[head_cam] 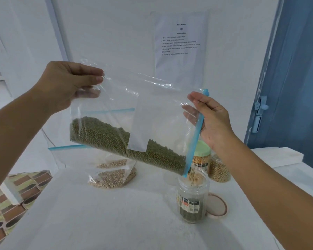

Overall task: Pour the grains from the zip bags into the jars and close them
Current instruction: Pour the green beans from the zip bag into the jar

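Your left hand (61, 85) pinches the bag (134, 112) by its bottom corner and your right hand (209, 120) pinches its blue zip edge, so green beans (126, 141) fall into the open jar (192, 195) on the surface (107, 222). That jar is only partly full, its lid (217, 206) lies beside it, and another bag of grain (110, 175) waits.

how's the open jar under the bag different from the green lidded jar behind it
The open jar has no lid and stands nearer, right under the tilted bag's mouth; the green-lidded jar is capped and stands farther back. The open jar holds a low layer of dark green grains, with more falling in; the green-lidded jar holds yellow grains up to near its lid. Both are clear, labelled and upright on the white table.
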